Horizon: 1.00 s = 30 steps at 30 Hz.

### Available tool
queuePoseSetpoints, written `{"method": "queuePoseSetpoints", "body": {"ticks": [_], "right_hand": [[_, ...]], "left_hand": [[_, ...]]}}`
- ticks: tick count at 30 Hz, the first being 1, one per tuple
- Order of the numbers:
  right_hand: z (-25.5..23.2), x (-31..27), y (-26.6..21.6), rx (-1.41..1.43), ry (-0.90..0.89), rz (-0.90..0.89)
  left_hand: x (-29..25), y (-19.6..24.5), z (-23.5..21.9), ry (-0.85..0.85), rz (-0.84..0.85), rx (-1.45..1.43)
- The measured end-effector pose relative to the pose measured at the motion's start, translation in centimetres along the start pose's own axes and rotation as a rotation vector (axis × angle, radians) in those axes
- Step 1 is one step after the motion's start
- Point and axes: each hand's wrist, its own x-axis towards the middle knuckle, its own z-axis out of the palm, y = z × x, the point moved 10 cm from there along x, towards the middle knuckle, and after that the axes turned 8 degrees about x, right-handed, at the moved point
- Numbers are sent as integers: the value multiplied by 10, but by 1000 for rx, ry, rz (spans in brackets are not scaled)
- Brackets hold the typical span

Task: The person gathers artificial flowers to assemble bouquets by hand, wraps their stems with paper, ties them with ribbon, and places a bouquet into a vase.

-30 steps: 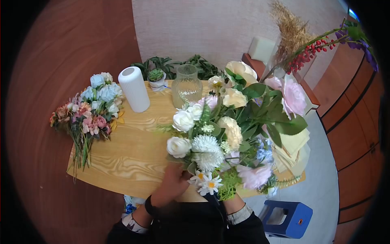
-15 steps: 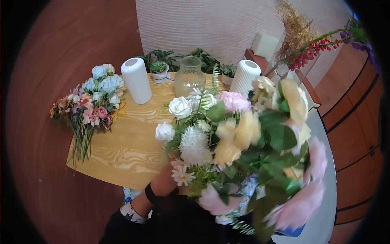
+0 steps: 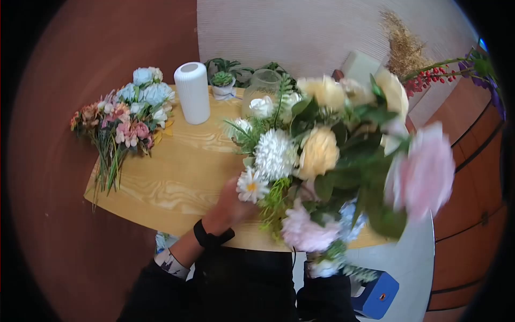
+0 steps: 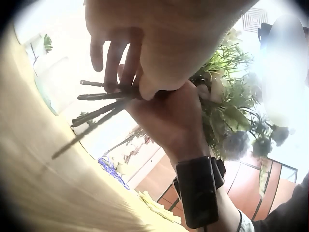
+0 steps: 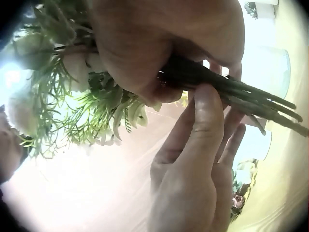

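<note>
A large mixed bouquet [image 3: 319,153] of white, peach and pink flowers with green leaves spreads over the right half of the table in the head view, held above it. Its bundled dark green stems [image 5: 231,89] stick out past both hands. My right hand [image 5: 169,38] grips the stems just below the foliage; in the head view the blooms hide it. Lower on the bundle, my left hand [image 3: 233,206] pinches the stems, its thumb [image 5: 207,106] lying along them and its fingers behind. The left wrist view shows several cut stem ends [image 4: 96,113] fanning out.
On the wooden table [image 3: 177,177] stand a white ribbed vase [image 3: 193,96], a potted succulent [image 3: 222,80] and a glass vase [image 3: 263,83] partly behind the bouquet. Loose flowers [image 3: 120,112] lie at the left. A blue stool [image 3: 381,295] is at lower right; dried grass [image 3: 405,48] stands behind.
The bouquet turned and dipped toward the lower right, then came back up, its big pink bloom now farther right. A second white vase, visible half a second ago, is hidden behind it now.
</note>
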Motion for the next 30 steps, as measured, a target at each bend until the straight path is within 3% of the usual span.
{"method": "queuePoseSetpoints", "body": {"ticks": [3, 4, 5, 6, 7, 12, 17, 20, 27, 29, 30], "right_hand": [[3, -5, 10, -19, -28, 69], [4, -5, 13, -28, -41, 93], [4, -5, 14, -37, -54, 117], [10, 0, 14, -48, -66, 136], [14, 5, 19, -28, -57, 299], [12, 13, 23, 4, 130, 482], [21, 15, 25, -39, 77, 477], [17, 13, 25, -23, 168, 465], [30, 13, 23, -45, 61, 444], [35, 7, 32, -13, 35, 558], [40, 4, 33, -7, -47, 578]], "left_hand": [[0, 9, 0, 82, 20, 81], [0, 0, 15, -40, -9, 153], [4, 6, 13, -25, -35, 143], [10, 23, 0, 68, -21, 49], [14, 35, -13, 160, -2, -43], [8, 31, -5, 54, -120, -128], [1, 36, -24, 200, -41, -94], [-2, 42, -35, 274, -14, 8], [-3, 40, -36, 198, -85, 36], [-6, 20, -27, 143, -234, -144], [-6, 21, -28, 144, -225, -148]]}}
